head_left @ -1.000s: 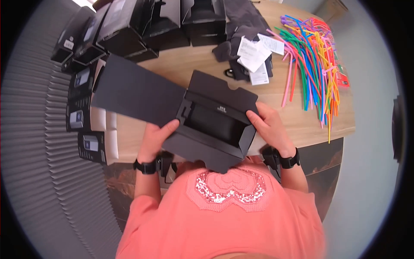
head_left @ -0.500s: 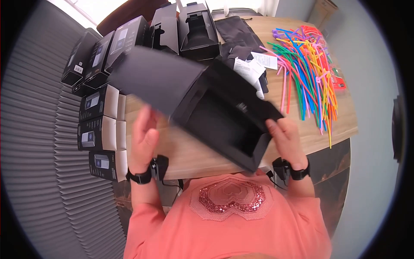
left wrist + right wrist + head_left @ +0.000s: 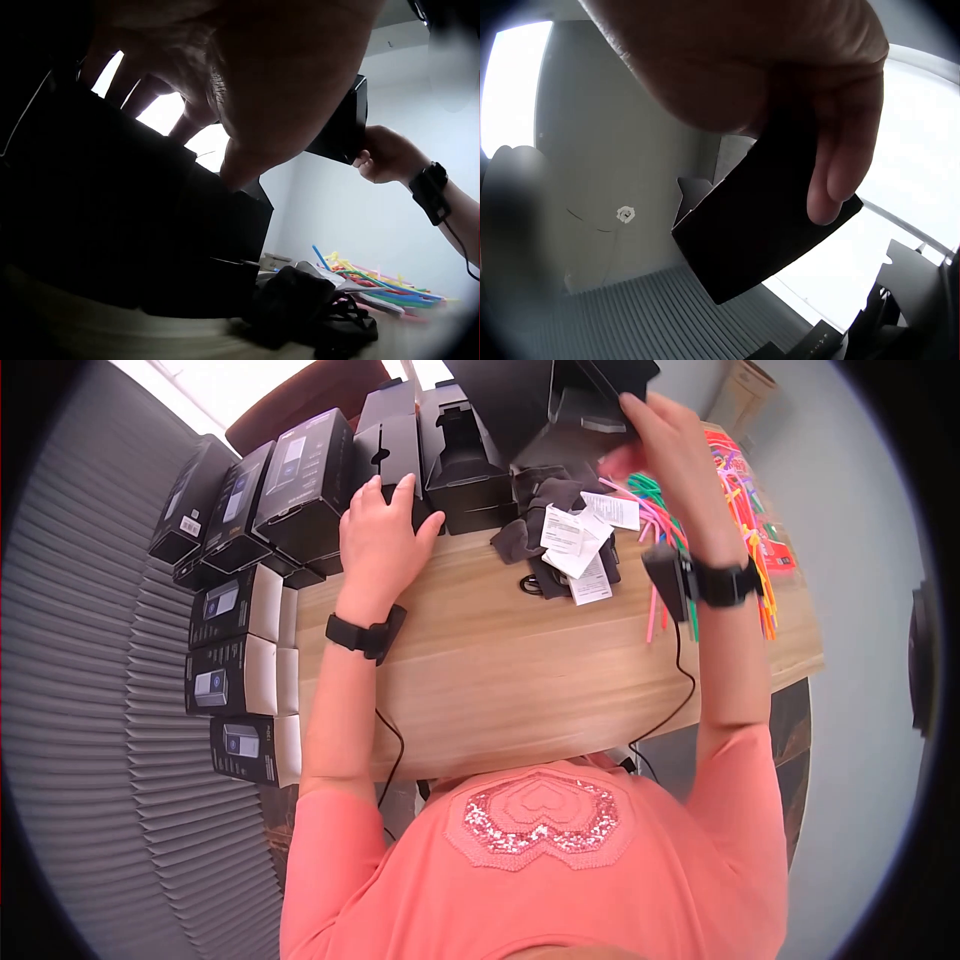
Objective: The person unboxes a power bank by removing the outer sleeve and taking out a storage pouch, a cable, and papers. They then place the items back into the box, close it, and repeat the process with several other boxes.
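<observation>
High at the far side of the table, my right hand [image 3: 672, 465] grips a black cardboard box [image 3: 515, 395] by its end. In the right wrist view, the fingers [image 3: 845, 157] bend over the edge of that raised black box [image 3: 757, 232]. Spread fingers of my left hand [image 3: 383, 550] lie on the near top edge of a standing black box [image 3: 388, 452] with a slotted flap. The left wrist view shows the left hand [image 3: 247, 82] over the dark row of boxes [image 3: 135, 217].
More black boxes [image 3: 305, 480] stand along the back left, and smaller printed boxes [image 3: 235, 670] line the left edge. Paper leaflets [image 3: 580, 545], a black cable [image 3: 530, 585] and dark cloth pouches [image 3: 540, 500] lie mid-table. Colourful straws [image 3: 765, 575] spread at the right.
The open box has gone from in front of my chest up to the back of the table, in my right hand. My left hand let go of it and moved forward to the standing boxes.
</observation>
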A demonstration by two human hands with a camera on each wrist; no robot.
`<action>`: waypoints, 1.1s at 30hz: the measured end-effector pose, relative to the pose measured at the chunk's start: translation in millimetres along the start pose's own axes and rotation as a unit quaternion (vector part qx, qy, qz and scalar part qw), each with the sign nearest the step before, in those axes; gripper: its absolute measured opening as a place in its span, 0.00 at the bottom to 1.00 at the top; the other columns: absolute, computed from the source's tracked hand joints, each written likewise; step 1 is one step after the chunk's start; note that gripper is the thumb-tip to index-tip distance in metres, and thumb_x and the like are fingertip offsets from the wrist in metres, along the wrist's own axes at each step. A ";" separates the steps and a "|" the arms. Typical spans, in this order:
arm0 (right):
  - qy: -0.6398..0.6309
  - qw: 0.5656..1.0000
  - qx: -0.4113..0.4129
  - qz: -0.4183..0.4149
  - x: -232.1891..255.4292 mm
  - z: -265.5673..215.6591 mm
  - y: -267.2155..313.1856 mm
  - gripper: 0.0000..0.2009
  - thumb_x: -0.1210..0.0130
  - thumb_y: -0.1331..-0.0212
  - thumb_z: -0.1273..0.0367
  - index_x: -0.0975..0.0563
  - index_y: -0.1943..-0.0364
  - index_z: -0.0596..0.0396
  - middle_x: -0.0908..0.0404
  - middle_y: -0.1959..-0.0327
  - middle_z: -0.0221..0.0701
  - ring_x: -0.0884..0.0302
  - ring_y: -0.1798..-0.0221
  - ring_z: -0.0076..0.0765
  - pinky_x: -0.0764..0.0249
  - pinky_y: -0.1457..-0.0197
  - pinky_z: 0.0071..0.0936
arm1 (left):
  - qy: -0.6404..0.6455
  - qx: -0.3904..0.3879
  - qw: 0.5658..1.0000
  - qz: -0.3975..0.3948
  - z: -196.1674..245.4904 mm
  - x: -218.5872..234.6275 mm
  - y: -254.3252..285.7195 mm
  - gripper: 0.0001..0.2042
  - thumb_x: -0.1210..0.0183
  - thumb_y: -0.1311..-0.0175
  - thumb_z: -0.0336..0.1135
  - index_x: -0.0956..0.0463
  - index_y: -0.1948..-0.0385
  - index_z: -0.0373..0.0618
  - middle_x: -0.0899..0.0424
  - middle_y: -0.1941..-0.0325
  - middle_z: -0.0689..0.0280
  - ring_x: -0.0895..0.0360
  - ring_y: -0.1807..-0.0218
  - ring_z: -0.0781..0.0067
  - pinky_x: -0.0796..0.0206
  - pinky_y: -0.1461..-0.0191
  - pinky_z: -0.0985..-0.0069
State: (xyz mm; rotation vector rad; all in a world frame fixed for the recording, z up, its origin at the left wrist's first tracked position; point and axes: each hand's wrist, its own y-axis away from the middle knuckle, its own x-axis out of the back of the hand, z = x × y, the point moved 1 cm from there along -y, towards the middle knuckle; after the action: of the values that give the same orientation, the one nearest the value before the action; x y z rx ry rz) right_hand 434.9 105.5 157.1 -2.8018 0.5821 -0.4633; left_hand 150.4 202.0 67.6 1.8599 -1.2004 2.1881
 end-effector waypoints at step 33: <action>0.256 0.951 -0.155 0.083 40.4 161.7 -76.7 0.20 0.48 0.37 0.65 0.26 0.52 0.74 0.15 0.66 0.50 0.12 0.67 0.48 0.15 0.68 0.37 | -0.070 -0.023 0.997 0.000 5.8 -10.1 -2.1 0.30 0.33 0.41 0.49 0.28 0.38 0.44 0.27 0.37 0.48 0.29 0.36 0.50 0.33 0.37 0.57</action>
State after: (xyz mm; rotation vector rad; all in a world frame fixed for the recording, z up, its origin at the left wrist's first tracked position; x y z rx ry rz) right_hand 553.5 184.1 41.3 -2.8772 1.0683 -1.1699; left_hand 159.1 204.6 60.0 2.0253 -1.2600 2.0413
